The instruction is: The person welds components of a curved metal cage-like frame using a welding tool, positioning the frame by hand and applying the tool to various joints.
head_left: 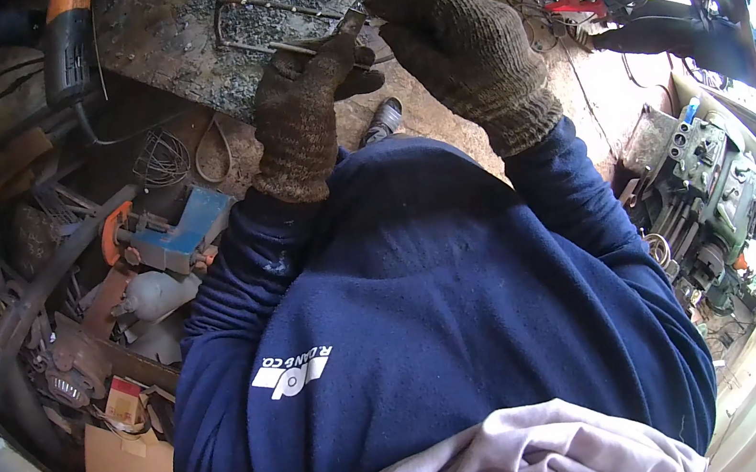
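Observation:
My left hand, in a brown knitted work glove, is closed around a thin pale metal rod. The rod's ends pass among the fingers, and a small flat grey metal piece shows at the fingertips. Close beside it, my right hand wears a matching glove. Its fingers are drawn together in a pinch near the metal piece, and what they hold is hidden. A bent, thin rod frame reaches over the table just beyond my left hand; whether it joins the held rod I cannot tell.
The table is strewn with grey grit. An orange and black power tool lies at its left edge. A blue machine and scrap crowd the left floor; a greenish machine stands right. Another person's leg is at upper right.

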The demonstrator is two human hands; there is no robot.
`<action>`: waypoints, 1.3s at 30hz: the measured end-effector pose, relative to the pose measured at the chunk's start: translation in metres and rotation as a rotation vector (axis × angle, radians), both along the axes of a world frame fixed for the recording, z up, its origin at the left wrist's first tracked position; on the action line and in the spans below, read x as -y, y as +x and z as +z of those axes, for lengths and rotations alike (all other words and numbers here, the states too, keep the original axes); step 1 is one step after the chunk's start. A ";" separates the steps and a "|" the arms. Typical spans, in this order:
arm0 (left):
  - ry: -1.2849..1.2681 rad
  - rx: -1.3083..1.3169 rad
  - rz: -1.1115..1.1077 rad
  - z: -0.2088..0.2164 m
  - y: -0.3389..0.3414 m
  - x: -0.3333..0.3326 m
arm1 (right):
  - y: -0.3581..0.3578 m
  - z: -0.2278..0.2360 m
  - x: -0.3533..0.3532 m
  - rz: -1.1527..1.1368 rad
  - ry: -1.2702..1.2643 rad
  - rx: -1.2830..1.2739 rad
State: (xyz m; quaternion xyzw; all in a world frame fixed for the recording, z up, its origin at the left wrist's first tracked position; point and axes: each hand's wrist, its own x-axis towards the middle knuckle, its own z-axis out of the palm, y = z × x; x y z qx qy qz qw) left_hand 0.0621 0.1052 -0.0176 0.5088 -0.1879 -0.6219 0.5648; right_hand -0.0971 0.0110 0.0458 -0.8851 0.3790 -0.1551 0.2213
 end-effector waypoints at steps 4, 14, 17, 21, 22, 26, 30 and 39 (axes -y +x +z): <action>-0.058 0.055 0.017 0.000 -0.002 -0.001 | 0.004 0.000 -0.001 0.000 0.041 0.068; -0.027 0.079 0.045 0.006 -0.004 0.003 | 0.011 -0.006 0.002 -0.029 0.028 0.070; -0.037 -0.022 0.069 0.004 -0.004 0.003 | 0.011 -0.010 0.008 -0.061 -0.063 0.103; 0.021 -0.118 0.122 -0.003 -0.003 0.000 | 0.013 0.029 0.005 -0.305 -0.072 0.236; 0.016 -0.091 0.121 -0.002 -0.004 0.000 | 0.009 0.030 0.007 -0.355 0.012 0.237; -0.010 -0.002 0.021 0.013 -0.008 0.001 | -0.035 -0.005 0.011 -0.289 0.031 0.319; 0.078 -0.041 -0.091 0.008 -0.013 -0.002 | -0.044 -0.014 0.000 -0.264 0.187 0.326; -0.058 -0.008 -0.007 0.003 -0.011 -0.006 | -0.032 -0.016 -0.012 -0.166 0.281 0.251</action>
